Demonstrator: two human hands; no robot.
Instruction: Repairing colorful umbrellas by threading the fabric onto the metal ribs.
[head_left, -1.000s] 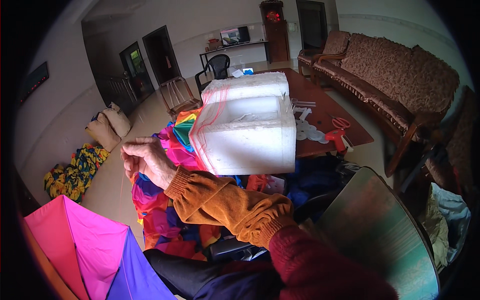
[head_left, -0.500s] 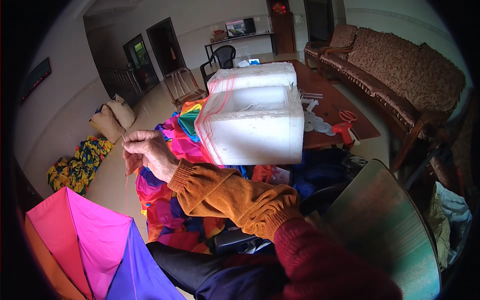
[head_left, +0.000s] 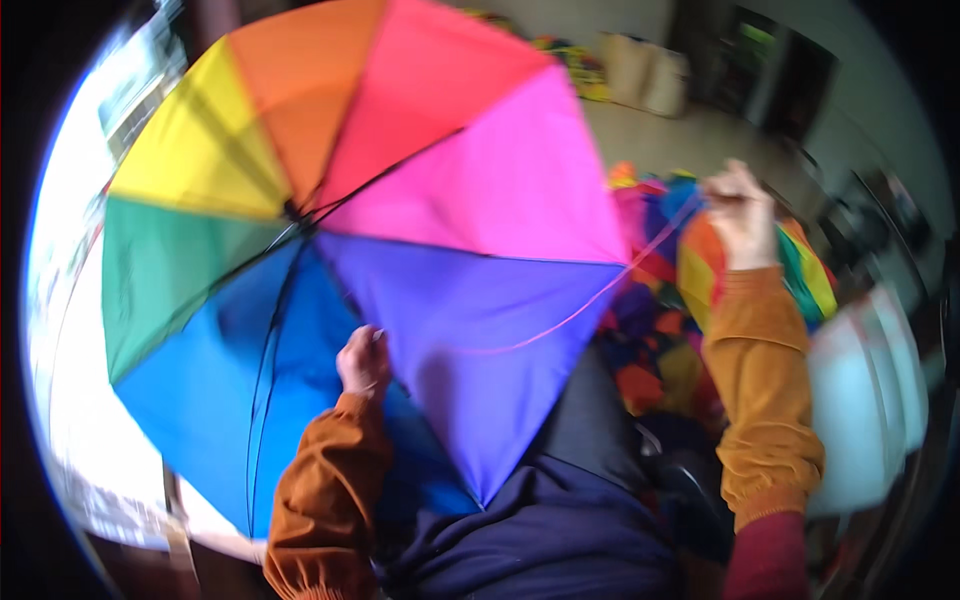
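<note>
A rainbow umbrella lies opened with its inside toward me, its black ribs meeting at a hub left of the middle. My left hand is closed at the rib between the blue and purple panels, gripping the umbrella there. Out to the right, my right hand is raised with its fingers pinched together. From it a pink thread runs down in a slack curve to the purple panel. Motion blurs both hands, and any needle in the right fingers cannot be made out.
Bright multicoloured fabric is heaped beyond my knee. A white foam box stands at the right, beside my right forearm. Tan sacks sit on the floor at the back. Strong light comes from the left.
My view has swung left, bringing the whole umbrella and my left hand into sight. The thread from my right hand now stretches sideways to the purple panel instead of hanging down.
</note>
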